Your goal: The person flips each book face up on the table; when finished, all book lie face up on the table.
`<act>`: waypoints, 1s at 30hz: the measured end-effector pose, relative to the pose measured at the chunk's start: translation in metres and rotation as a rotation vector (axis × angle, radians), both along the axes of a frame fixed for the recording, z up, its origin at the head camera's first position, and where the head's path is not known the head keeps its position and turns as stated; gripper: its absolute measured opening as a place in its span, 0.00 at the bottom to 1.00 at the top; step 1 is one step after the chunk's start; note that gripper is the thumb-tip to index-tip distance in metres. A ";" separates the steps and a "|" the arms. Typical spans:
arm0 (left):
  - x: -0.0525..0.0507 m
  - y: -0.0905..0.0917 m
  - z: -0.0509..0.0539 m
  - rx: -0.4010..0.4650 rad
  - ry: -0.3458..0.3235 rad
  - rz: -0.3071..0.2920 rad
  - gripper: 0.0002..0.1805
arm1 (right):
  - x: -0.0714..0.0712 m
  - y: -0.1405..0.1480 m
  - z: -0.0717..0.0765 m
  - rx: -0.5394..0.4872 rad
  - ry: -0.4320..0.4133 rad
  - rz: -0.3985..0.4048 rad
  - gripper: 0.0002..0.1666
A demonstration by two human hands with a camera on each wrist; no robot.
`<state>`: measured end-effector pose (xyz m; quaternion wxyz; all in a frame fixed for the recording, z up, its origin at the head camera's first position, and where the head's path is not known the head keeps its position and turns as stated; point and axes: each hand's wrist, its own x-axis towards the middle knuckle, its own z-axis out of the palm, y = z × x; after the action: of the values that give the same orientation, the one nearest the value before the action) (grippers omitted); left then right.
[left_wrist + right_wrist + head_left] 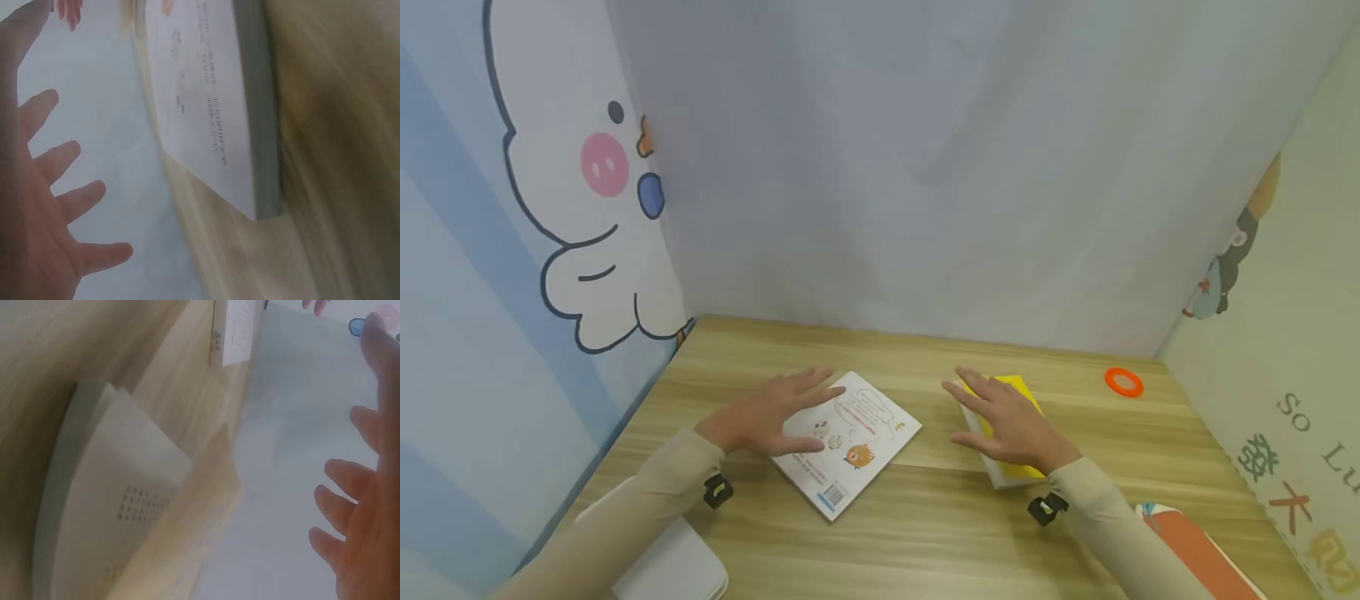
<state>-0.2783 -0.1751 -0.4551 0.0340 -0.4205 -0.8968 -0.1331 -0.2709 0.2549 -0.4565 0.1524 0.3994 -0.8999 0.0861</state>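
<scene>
Under and to the right of the left hand (775,414), whose spread fingers grasp nothing, lies the white book (880,419), its long axis slanting away rightward, while the right hand (1013,427), equally free, hovers over the yellow book (1022,388).

"What lies on the table (917,550)?"

"The left book (850,467), with the left hand (767,414) above its left part. The right book (122,487), apart from it, lies beneath the right hand (1011,427)."

"And the ring (1108,384)?"

"On the far right, beyond the right book, near the back edge."

"And behind all that?"

"The curtain (910,167), along the table's back edge."
</scene>
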 end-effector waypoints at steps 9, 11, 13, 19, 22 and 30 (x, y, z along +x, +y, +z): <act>0.005 -0.015 -0.016 0.013 0.023 0.025 0.46 | -0.002 -0.008 -0.013 0.022 -0.007 0.015 0.44; 0.006 -0.019 -0.022 0.006 -0.015 0.054 0.46 | -0.001 -0.011 -0.014 0.026 -0.051 0.014 0.44; 0.008 -0.023 -0.028 -0.001 -0.057 0.095 0.47 | 0.000 -0.014 -0.014 0.023 -0.118 0.012 0.43; 0.017 -0.034 -0.041 0.020 -0.188 0.229 0.53 | 0.001 -0.025 -0.015 0.006 -0.353 -0.026 0.42; 0.022 -0.037 -0.042 0.012 -0.229 0.247 0.56 | 0.000 -0.027 -0.018 0.000 -0.420 -0.030 0.41; 0.025 -0.041 -0.037 -0.028 -0.246 0.281 0.54 | -0.008 -0.040 -0.031 0.001 -0.484 0.002 0.40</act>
<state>-0.2532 -0.2159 -0.4922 -0.0635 -0.2718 -0.9460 -0.1648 -0.2792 0.2151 -0.4875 -0.0680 0.3680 -0.9099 0.1789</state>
